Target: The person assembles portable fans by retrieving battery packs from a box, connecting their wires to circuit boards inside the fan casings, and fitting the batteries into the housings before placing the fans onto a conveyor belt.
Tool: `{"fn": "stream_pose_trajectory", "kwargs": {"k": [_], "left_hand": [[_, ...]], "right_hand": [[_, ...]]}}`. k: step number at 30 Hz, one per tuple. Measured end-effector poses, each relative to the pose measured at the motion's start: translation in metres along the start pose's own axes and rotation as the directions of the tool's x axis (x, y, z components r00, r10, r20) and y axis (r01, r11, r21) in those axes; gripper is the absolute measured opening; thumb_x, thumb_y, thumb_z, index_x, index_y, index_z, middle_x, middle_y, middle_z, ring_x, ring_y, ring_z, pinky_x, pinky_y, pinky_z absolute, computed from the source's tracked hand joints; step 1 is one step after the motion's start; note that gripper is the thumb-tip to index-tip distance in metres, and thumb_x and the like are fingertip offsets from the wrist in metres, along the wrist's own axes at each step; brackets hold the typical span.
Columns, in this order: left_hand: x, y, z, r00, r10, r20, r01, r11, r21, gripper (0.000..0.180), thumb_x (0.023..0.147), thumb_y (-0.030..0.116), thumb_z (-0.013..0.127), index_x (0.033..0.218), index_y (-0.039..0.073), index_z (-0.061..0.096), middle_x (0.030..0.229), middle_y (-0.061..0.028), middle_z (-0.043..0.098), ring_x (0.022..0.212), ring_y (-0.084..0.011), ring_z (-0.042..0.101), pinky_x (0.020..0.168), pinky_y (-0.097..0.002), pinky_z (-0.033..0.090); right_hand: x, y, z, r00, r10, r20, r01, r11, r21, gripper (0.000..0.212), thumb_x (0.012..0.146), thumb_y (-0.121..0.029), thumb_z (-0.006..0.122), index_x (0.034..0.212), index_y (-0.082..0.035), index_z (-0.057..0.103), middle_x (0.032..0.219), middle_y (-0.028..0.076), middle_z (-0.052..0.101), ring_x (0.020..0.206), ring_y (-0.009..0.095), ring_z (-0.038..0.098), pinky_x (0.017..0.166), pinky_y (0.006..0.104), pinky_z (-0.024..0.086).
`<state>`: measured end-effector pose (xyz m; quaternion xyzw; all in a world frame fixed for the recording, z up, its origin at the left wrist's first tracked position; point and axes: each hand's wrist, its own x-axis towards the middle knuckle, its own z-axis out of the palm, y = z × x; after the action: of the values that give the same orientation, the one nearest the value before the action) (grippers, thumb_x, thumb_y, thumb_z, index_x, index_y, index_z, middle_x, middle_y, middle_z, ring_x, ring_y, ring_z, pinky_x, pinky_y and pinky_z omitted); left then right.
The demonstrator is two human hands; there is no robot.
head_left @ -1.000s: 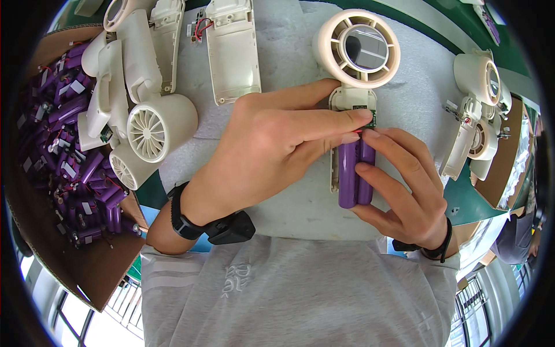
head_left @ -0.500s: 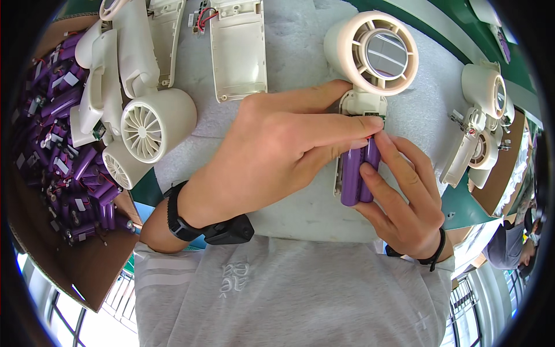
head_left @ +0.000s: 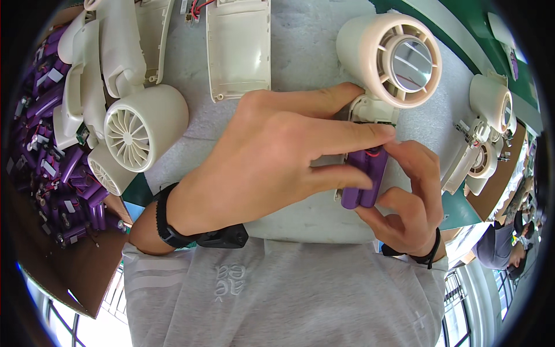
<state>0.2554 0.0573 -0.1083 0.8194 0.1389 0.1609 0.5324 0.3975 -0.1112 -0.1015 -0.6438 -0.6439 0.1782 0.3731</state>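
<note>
A cream handheld fan (head_left: 361, 43) with an opened handle (head_left: 370, 109) lies before me, its round head pointing away. A purple two-cell battery pack (head_left: 363, 185) sits in the handle, with red wire at its upper end beside a mostly covered green circuit board. My left hand (head_left: 277, 147) reaches across from the left, closed about the handle's neck. Its index fingertip rests at the board, and another finger lies over the pack. My right hand (head_left: 413, 202) is closed at the pack's right side, one bent fingertip by the wires and another digit at the lower end.
At left, a cardboard box (head_left: 63, 263) holds many purple battery packs (head_left: 69, 165). Beside it lie cream fan bodies (head_left: 153, 124). An empty cream handle shell (head_left: 240, 52) lies at the back on the grey mat (head_left: 312, 43). More fan parts (head_left: 488, 110) are at right, by another box.
My right fingers have curled, with one fingertip bent toward the wires. One left finger has stretched over the battery pack. The view has shifted, and the fan appears slightly farther right.
</note>
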Motion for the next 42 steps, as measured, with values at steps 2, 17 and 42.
{"fn": "stream_pose_trajectory", "kwargs": {"k": [2,17,42], "left_hand": [[0.000,-0.001,-0.002,1.000,0.008,0.029,-0.009,1.000,0.026,0.051,0.057,0.011,0.086,0.107,0.009,0.072,0.111,-0.0202,0.066,0.075,-0.0212,0.069,0.063,-0.0274,0.056],[-0.022,0.015,0.006,0.999,-0.053,0.007,0.053,0.998,-0.016,0.052,0.058,0.005,0.085,0.108,0.007,0.071,0.116,-0.0184,0.065,0.085,-0.0231,0.071,0.071,-0.0292,0.058],[-0.040,-0.003,0.009,0.999,-0.046,-0.003,0.045,0.998,-0.046,0.048,0.059,0.001,0.083,0.106,0.006,0.071,0.115,-0.0190,0.066,0.088,-0.0231,0.070,0.075,-0.0290,0.058]], "right_hand": [[0.000,0.001,0.004,1.000,0.022,-0.013,-0.021,0.998,0.052,0.039,0.058,-0.001,0.081,0.089,-0.003,0.057,0.114,0.024,0.055,0.095,0.035,0.058,0.075,0.0391,0.053],[-0.007,-0.011,-0.003,0.971,0.152,0.184,-0.191,0.957,0.218,0.061,0.052,0.004,0.078,0.099,-0.014,0.046,0.118,0.014,0.038,0.110,0.026,0.044,0.091,0.0377,0.041],[-0.015,-0.007,0.025,0.986,0.069,0.151,-0.108,0.958,0.265,0.058,0.053,0.007,0.077,0.094,-0.012,0.041,0.120,0.015,0.036,0.112,0.026,0.043,0.096,0.0383,0.039]]}}
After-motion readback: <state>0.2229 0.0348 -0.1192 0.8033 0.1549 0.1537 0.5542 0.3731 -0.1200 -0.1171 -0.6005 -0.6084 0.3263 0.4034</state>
